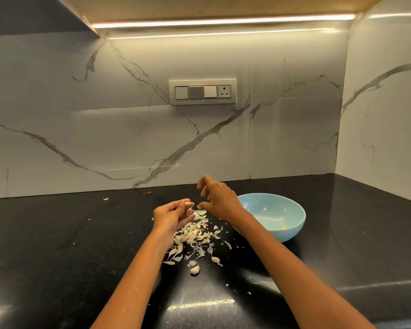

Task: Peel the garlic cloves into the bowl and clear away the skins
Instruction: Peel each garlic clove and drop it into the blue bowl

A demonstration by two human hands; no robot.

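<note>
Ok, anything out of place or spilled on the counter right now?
Mostly expected mess: garlic skins litter the black counter beside the blue bowl. One stray scrap lies far left near the backsplash, and bits have scattered toward the front edge.

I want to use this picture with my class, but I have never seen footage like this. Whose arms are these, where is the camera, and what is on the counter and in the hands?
There is no machine here: the camera sits on a person's head and looks forward and down, so the two bare arms are that person's own. The left hand pinches a garlic clove at its fingertips. The right hand hovers beside it, fingers loosely curled, holding nothing that I can see. Below the hands, on the black counter, lies a pile of papery skins with a few cloves among them. To the right stands a light blue bowl, with something small and yellow at its bottom. On the marble wall behind is a switch panel.
</note>
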